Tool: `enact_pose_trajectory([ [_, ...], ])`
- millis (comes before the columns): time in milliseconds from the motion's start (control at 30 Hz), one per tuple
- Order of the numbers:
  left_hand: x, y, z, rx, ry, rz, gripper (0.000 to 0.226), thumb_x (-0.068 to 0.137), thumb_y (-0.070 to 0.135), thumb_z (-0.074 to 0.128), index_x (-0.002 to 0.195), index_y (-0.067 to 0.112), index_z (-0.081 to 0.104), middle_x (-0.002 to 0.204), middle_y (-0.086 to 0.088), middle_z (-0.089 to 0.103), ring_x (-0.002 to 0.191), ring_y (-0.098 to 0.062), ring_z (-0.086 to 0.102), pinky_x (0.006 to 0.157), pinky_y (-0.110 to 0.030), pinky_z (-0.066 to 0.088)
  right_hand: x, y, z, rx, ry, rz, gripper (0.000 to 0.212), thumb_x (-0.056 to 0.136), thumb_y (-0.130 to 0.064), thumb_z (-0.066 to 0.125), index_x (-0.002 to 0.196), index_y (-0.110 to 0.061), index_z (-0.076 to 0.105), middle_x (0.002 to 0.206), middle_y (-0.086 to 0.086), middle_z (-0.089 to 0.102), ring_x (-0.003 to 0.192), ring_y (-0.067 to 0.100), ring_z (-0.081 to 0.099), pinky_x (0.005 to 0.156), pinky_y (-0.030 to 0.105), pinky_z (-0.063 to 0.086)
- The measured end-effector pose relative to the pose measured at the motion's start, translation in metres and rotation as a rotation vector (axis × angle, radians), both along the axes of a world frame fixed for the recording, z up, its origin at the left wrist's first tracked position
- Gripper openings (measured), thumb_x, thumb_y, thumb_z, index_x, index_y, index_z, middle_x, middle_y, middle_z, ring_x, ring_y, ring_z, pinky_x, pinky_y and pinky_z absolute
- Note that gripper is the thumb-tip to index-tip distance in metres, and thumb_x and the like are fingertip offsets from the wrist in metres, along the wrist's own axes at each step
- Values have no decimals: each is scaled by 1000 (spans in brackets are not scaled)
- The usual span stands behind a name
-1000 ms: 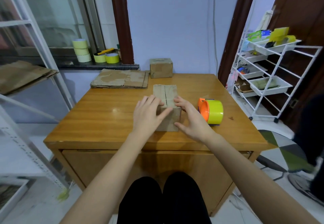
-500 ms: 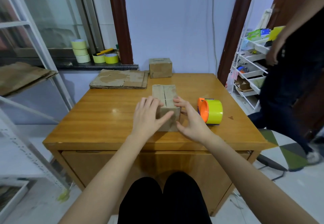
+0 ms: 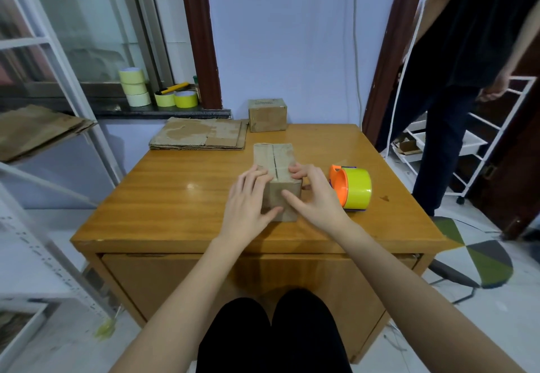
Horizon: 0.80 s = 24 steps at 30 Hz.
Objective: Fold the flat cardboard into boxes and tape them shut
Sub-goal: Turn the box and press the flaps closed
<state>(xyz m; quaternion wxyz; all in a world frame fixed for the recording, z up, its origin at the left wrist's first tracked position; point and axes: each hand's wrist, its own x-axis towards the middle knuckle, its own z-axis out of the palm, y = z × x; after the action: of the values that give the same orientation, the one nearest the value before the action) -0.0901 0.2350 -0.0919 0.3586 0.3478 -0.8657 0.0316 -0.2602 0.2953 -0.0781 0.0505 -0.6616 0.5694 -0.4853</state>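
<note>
Right now we press both hands, left hand (image 3: pixel 248 197) and right hand (image 3: pixel 314 197), fingers fairly straight, against the box (image 3: pixel 277 179) mid-counter. Its top flaps look untaped; letting go to reach the tape dispenser (image 3: pixel 352 188) at 3 o'clock could let them spring open.

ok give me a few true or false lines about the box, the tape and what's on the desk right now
1. Both hands are on the folded box. True: the left hand and right hand press its sides.
2. The top flaps are taped over. False: a bare open seam shows between them.
3. The tape dispenser is in the right hand. False: it lies on the desk, to the right of the box.
4. A second box sits at the desk's far edge. True.
5. The flat cardboard lies under the folded box. False: it is stacked apart, at the far left.
</note>
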Motion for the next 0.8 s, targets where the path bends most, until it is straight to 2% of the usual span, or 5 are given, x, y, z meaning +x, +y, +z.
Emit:
enact_pose_trajectory([
  [133, 0, 1, 7, 70, 68, -21, 52, 85, 45, 59, 125, 13, 54, 133, -3, 51, 131, -21, 35, 103, -40, 34, 6, -5, 8, -18, 2, -55, 33, 79, -30, 76, 95, -20, 49, 102, -21, 47, 114, 14, 52, 80, 46, 52],
  [200, 0, -1, 8, 73, 62, -10, 47, 88, 42, 58, 126, 14, 55, 134, -3, 51, 131, -19, 35, 103, -40, 35, 5, -6, 6, -32, 4, -39, 33, 79, -27, 77, 95, -16, 50, 101, -25, 44, 113, 17, 51, 78, 48, 51],
  [367, 2, -1, 9, 100, 57, -34, 48, 88, 37, 63, 129, 14, 53, 135, -2, 50, 131, -18, 33, 104, -37, 32, -4, -4, 0, -27, 75, 16, 39, 79, -22, 78, 103, -11, 50, 120, -1, 53, 121, 19, 47, 80, 47, 52],
  [633, 6, 1, 15, 134, 36, -47, 45, 90, 32, 62, 131, 16, 53, 136, 1, 49, 133, -15, 32, 105, -36, 32, -10, -3, 1, 10, 101, 80, 37, 81, -13, 73, 108, -14, 47, 126, 2, 51, 127, 16, 42, 86, 32, 47],
  [800, 9, 2, 21, 142, 74, -69, 31, 96, 25, 53, 125, 17, 58, 131, 4, 54, 130, -13, 37, 101, -34, 35, -8, 0, 8, 45, -9, 108, 25, 90, -6, 62, 101, -22, 47, 124, -3, 51, 125, 12, 44, 80, 11, 42],
])
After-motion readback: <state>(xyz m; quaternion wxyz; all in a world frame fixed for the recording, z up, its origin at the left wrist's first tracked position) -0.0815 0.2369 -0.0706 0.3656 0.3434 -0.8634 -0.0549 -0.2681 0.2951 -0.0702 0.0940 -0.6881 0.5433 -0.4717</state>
